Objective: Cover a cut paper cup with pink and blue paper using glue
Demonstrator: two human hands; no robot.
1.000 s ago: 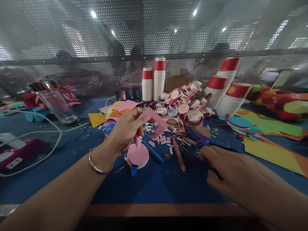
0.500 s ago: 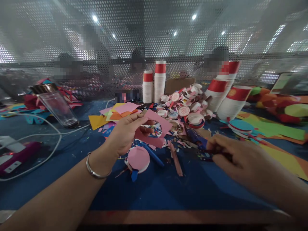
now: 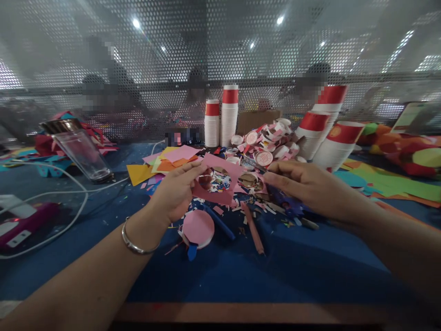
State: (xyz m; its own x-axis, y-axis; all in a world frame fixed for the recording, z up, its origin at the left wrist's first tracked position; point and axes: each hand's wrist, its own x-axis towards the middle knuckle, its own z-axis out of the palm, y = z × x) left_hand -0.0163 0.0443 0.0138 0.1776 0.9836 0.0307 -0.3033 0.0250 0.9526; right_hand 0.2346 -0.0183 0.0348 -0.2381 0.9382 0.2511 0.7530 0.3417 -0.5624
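My left hand pinches the edge of a pink paper square, which has a round hole through its middle. Paper scraps show through the hole. My right hand is closed on scissors, whose thin blades point left towards the paper without touching it; the handles are hidden in my fingers. Below the left hand lies a pink paper disc on a white round piece with a blue tab. Beside it rest a blue pen and a pinkish pencil-like stick.
Paper cup stacks stand at the back, with more leaning cups at right. Between them is a heap of cut cup pieces. A glass bottle, a purple power strip and white cables occupy the left. Coloured paper sheets lie right.
My right hand has risen and moved left with the scissors, from low over the table to beside the pink paper. My left hand has shifted little, and the paper has turned slightly.
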